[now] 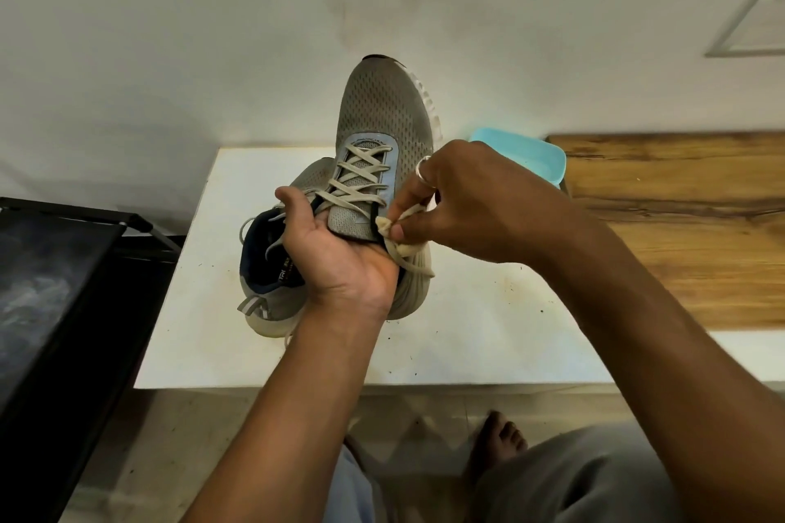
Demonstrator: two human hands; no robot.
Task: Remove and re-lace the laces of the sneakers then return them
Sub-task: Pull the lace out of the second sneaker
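A grey mesh sneaker (382, 106) is held up with its toe pointing away from me, above a white table (488, 335). My left hand (335, 251) grips it at the tongue and heel, palm up. Beige laces (361, 178) cross several times over the tongue. My right hand (458, 204) pinches the loose lace end (403, 221) at the shoe's right side, near the top eyelets; a ring sits on one finger. A second grey sneaker (267, 289) with a dark blue lining lies on the table behind my left hand, its laces loose.
A light blue plastic container (539, 157) sits behind my right hand at the table's back edge. A wooden surface (679, 225) adjoins the table on the right. A black metal rack (63, 289) stands to the left. My bare foot (497, 442) rests on the tiled floor.
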